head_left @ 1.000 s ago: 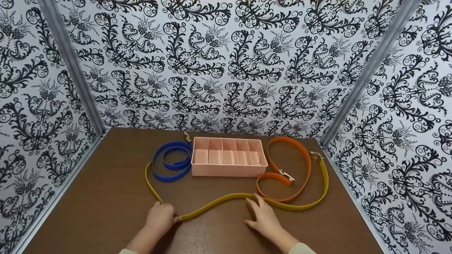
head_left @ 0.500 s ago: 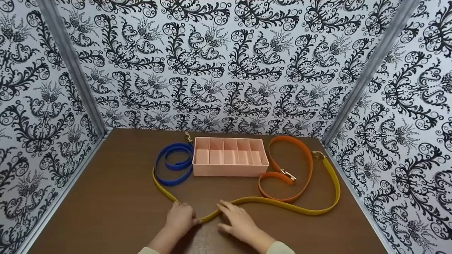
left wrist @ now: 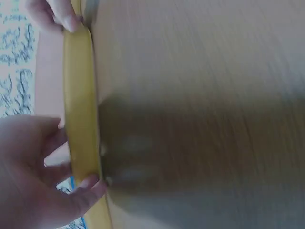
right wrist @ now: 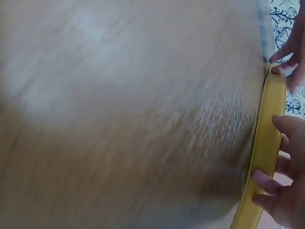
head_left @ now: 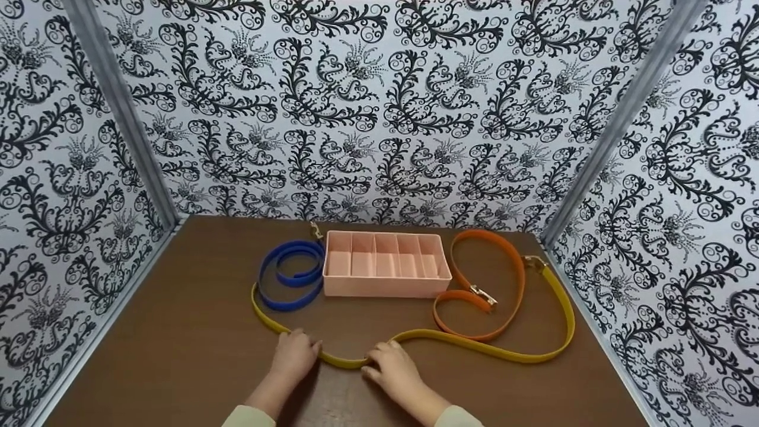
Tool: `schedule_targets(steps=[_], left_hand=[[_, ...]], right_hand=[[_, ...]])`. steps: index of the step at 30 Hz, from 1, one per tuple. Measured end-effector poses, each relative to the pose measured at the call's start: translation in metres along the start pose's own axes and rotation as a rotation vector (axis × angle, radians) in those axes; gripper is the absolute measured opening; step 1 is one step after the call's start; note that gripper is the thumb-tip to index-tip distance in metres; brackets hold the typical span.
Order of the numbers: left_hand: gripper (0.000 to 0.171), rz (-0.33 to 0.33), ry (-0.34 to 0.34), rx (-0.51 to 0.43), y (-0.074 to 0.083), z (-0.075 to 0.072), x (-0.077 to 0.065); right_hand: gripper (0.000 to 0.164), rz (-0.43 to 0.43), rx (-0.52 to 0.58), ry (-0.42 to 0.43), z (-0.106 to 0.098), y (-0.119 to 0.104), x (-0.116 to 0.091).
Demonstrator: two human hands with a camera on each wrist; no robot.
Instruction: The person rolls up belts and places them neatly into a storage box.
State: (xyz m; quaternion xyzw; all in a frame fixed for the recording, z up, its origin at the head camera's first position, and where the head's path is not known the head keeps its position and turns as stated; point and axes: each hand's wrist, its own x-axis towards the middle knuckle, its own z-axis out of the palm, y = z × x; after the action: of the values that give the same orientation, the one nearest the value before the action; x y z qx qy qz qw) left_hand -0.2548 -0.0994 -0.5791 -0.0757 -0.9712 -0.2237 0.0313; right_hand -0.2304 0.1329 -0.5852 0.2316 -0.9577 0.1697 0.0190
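A long yellow strap (head_left: 343, 361) stands on its edge in a wavy line across the table, a metal clasp (head_left: 535, 261) at its right end. My left hand (head_left: 295, 356) pinches it left of centre; in the left wrist view the thumb is on the near face and fingers are behind. A short way to the right, my right hand (head_left: 394, 367) also holds the strap, with fingertips (right wrist: 265, 180) on its near face in the right wrist view. The strap's left end lies against a coiled blue strap (head_left: 284, 306).
Behind the hands sits a pink tray (head_left: 386, 287) with several compartments. An orange strap (head_left: 519, 279) with a metal buckle (head_left: 483, 295) lies looped to its right. Patterned walls (head_left: 379, 118) enclose the brown table (head_left: 178, 332).
My right hand has slid left along the yellow strap towards the left hand. My left hand has moved right and slightly away from me. The strap's middle has shifted into a shallow bend between them.
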Motion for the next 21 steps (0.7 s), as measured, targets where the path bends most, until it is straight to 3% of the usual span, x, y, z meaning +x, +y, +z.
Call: schedule_targets(steps=[3, 6, 14, 21], left_hand=[[0.015, -0.02, 0.073, -0.029, -0.014, -0.003, 0.004], [0.014, -0.083, 0.116, -0.068, -0.027, -0.011, 0.007], [0.023, -0.24, 0.14, -0.188, -0.056, -0.034, 0.007], [0.032, -0.236, 0.133, -0.23, -0.074, -0.042, 0.005]], right_hand=[[0.018, -0.017, -0.008, 0.022, -0.001, 0.001, 0.0], [0.018, -0.042, -0.016, 0.036, -0.002, 0.003, -0.001], [0.017, -0.137, 0.022, 0.051, -0.004, 0.017, -0.007], [0.015, -0.177, 0.061, -0.029, -0.014, 0.028, -0.012]])
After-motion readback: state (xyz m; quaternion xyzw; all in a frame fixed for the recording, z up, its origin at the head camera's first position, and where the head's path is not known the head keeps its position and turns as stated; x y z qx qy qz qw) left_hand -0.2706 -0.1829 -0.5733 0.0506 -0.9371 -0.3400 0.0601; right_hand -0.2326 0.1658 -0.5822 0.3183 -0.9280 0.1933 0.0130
